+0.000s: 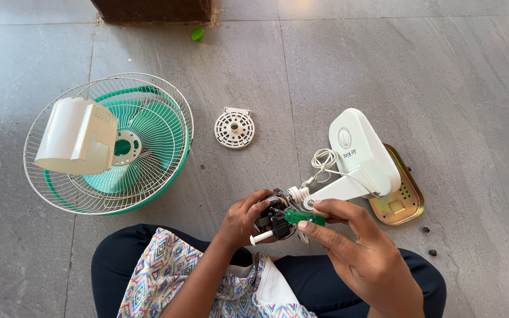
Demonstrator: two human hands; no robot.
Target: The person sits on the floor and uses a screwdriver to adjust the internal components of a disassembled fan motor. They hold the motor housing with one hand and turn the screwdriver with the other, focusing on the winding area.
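Head view, looking down on grey stone floor tiles (419,76), smooth and faintly veined, with the white fan body (360,153) as landmark.

On the fan body's rounded plastic shell: a round dial label near the top and a short line of grey print beside it, too small to matter. Under its right side, a brass-coloured metal base plate (405,197), flat, punched with small holes and a square cutout. Left of it, a coil of white cord (324,159). Further left, lying flat on the floor, a round white plastic vent cap (234,128) with a grid of slots. Far left, a white wire fan guard (108,144) lying dished, teal blades (148,138) inside it, and a white boxy plastic motor cover (78,136) resting on top. Up and left, near a dark wooden block (154,9), a small green cap (197,34). To the lower right, two small black bits (428,241).

Below the fan body's lower left arm, held above the lap: the fan motor (273,217), dark metal with a white shaft sticking out.

Left hand (244,219): fingers curled closed round the motor, cupping it from the left. Right hand (360,247): thumb and fingers pinched shut on a green-handled screwdriver (304,217), tip aimed into the motor.
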